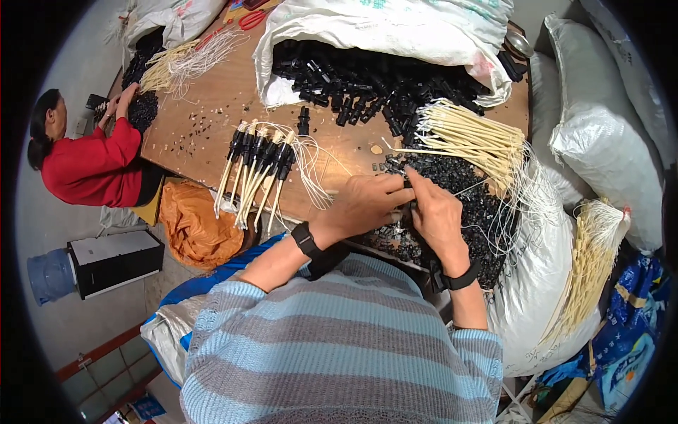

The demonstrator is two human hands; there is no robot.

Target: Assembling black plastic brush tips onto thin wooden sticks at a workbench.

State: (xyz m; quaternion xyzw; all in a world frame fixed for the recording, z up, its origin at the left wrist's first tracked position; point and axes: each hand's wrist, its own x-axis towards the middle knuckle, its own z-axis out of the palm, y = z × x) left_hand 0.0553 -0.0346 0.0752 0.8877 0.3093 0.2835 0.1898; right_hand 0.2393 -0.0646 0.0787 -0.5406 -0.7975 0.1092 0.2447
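Observation:
My left hand and my right hand meet over a pile of small black plastic pieces at the table's near edge. Both have fingers pinched together at one spot, and what lies between them is too small and covered to name. A thin white cord runs out to the right from beside my right hand. Left of my left hand lies a row of cream-coloured sleeved cords with black plastic fittings and loose white ends. Beyond my right hand rests a bundle of cream sleeved cords without fittings.
A white woven sack spills black tubular fittings onto the wooden table. Red scissors lie at the back. A person in red works at the left end. Full white sacks crowd the right; an orange bag stands left.

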